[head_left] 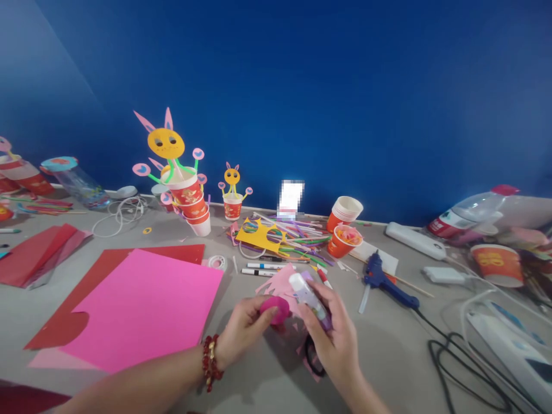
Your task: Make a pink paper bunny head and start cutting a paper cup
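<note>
Near the middle, my left hand (pixel 249 326) pinches a round magenta piece (pixel 276 309) between thumb and fingers. My right hand (pixel 334 333) is wrapped round a small white and purple bottle (pixel 310 298), its white end pointing up and left. The two hands are close together but apart, above the grey table (pixel 241 382). Light pink paper scraps (pixel 278 283) lie behind the hands. A black loop (pixel 313 356), partly covered by my right hand, lies below it among small pink bits.
Large pink (pixel 146 310) and red sheets lie left. Farther back are decorated cup figures (pixel 185 195), yellow cut paper (pixel 259 236), pipe cleaners, markers and a cup of scraps (pixel 344 241). A blue glue gun (pixel 383 282), its black cable and a power strip (pixel 513 351) lie right.
</note>
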A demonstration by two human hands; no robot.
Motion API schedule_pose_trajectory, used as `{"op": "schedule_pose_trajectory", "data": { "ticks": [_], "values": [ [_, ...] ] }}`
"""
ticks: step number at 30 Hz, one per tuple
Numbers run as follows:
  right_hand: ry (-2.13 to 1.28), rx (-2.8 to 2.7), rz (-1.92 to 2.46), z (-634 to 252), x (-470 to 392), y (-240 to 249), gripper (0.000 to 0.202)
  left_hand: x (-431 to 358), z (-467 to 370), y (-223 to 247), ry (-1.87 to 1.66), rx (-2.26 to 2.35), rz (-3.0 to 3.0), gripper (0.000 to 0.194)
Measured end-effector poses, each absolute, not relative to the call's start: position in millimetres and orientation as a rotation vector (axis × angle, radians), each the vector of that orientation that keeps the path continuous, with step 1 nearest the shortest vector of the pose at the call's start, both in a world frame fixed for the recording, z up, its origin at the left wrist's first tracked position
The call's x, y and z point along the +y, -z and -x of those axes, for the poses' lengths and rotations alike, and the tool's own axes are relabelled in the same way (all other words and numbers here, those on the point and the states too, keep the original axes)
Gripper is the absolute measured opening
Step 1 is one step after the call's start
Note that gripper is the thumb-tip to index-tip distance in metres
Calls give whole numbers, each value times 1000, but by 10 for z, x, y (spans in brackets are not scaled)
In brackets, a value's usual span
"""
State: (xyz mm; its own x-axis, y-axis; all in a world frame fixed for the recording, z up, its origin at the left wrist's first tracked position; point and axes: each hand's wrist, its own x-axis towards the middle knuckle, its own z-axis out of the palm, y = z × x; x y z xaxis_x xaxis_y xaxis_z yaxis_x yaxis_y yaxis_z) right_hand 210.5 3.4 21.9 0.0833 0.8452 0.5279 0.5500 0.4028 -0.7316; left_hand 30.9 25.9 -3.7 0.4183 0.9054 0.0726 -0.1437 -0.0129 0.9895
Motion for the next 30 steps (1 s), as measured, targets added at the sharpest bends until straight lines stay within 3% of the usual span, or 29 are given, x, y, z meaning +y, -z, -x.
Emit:
{"op": "schedule_pose_trajectory", "data": {
  "ticks": [7,15,24,30],
  "values": [
    [-114,-1728,1131,-2183,15,-285,27,275,-316,46,-1002,745,-1163,36],
    [-142,-1857,1000,-2084,52,-209,38,259,-323,77,-1030,739,-1099,28],
    [-73,-1775,1037,-2108,-6,-245,33,212,-322,73,-1024,760,-1191,29],
    [-278,-1610,1127,-2143,-55,-128,40,267,-179,-16,-1141,615,-1834,36]
  ]
}}
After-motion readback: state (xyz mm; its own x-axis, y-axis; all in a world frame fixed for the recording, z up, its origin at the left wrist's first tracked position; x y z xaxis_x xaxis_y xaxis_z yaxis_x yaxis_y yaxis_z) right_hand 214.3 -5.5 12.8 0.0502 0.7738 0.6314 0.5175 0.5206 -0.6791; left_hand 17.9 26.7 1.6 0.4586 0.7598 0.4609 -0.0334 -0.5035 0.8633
